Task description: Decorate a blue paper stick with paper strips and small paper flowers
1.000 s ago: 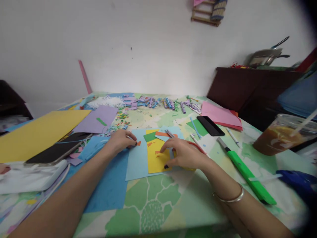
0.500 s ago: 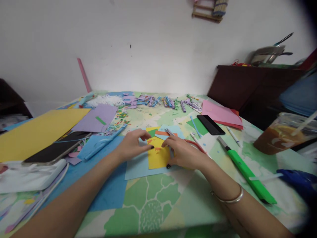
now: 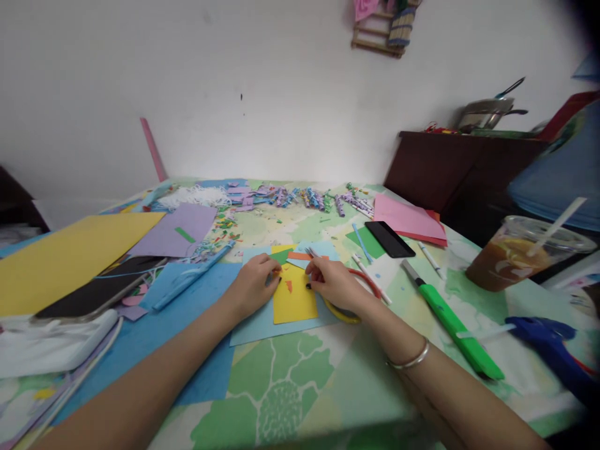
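Observation:
My left hand (image 3: 257,284) is at the left edge of a small yellow paper (image 3: 296,306), thumb and fingertips pinched together. What it pinches is too small to make out. My right hand (image 3: 334,284) is over the paper's right side with fingers curled and thumb close to the fingertips; anything between them is hidden. Between the hands, orange paper scraps (image 3: 289,286) lie on the yellow paper. Scissors (image 3: 364,276) with a red and yellow handle lie partly under my right hand. An orange strip (image 3: 300,255) and a light blue sheet (image 3: 253,331) are close by.
To the right are a green box cutter (image 3: 457,325), a black phone (image 3: 390,239), a blue glue gun (image 3: 546,337) and a drink cup (image 3: 509,259). A blue pen-like tube (image 3: 192,276), another phone (image 3: 100,287) and coloured sheets (image 3: 84,250) lie left. Paper curls (image 3: 312,199) line the back.
My left fingers have gone from spread to pinched. My right fingers have curled closer together. Fewer orange scraps show on the yellow paper. The view has shifted slightly.

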Available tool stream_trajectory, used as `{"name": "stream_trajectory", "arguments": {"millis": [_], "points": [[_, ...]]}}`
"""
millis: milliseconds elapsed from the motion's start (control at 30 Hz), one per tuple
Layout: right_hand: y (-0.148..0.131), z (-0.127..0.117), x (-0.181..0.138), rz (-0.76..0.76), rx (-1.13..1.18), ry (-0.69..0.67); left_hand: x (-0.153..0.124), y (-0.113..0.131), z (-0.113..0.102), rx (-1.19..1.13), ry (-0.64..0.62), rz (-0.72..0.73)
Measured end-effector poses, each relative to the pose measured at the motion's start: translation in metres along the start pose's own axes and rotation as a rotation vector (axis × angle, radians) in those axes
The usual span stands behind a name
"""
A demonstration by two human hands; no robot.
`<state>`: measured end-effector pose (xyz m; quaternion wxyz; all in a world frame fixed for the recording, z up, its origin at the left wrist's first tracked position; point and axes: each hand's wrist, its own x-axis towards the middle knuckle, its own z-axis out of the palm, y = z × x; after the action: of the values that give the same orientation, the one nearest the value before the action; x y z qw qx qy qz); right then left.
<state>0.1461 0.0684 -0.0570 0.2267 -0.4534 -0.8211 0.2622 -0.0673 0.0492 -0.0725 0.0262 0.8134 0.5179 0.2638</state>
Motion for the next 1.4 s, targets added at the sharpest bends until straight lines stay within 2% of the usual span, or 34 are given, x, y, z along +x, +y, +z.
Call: {"name": "stream_trajectory", "arguments": {"millis": [100,333,600,833,933,1000,1033,1067,1167,1200,1233,1333,1400], "points": [[-0.001,0.001,0.001,-0.003,0.093,0.008,0.003,-0.009,0.000,0.057,0.073,-0.008],[-0.005,-0.004,0.000,0.069,0.513,-0.003,0.006,-0.018,0.002,0.040,0.077,0.022],[-0.020,-0.018,-0.005,0.146,0.968,-0.008,0.006,-0.025,0.003,0.039,0.107,-0.017],[-0.023,-0.045,-0.014,0.046,1.267,0.181,0.008,-0.012,-0.014,0.000,0.206,-0.059],[-0.026,-0.051,-0.017,-0.001,1.232,0.276,0.004,0.001,-0.027,-0.054,0.278,-0.189],[-0.028,-0.049,-0.018,-0.048,1.170,0.349,0.000,0.014,-0.037,-0.184,0.288,-0.315],[-0.029,-0.047,-0.018,-0.084,1.137,0.375,-0.003,0.021,-0.041,-0.300,0.267,-0.330],[-0.029,-0.043,-0.017,-0.121,1.105,0.390,-0.005,0.028,-0.045,-0.474,0.196,-0.313],[-0.027,-0.031,-0.015,-0.189,1.022,0.364,-0.013,0.049,-0.046,-0.953,-0.227,-0.250],[-0.026,-0.027,-0.014,-0.195,1.005,0.334,-0.015,0.053,-0.044,-1.042,-0.255,-0.219],[-0.025,-0.024,-0.013,-0.201,0.993,0.300,-0.017,0.057,-0.041,-1.092,-0.220,-0.195],[-0.020,-0.019,-0.011,-0.241,0.969,0.207,-0.018,0.057,-0.034,-1.082,0.054,-0.160],[-0.018,-0.017,-0.011,-0.286,0.965,0.171,-0.017,0.054,-0.033,-1.039,0.181,-0.125]]}}
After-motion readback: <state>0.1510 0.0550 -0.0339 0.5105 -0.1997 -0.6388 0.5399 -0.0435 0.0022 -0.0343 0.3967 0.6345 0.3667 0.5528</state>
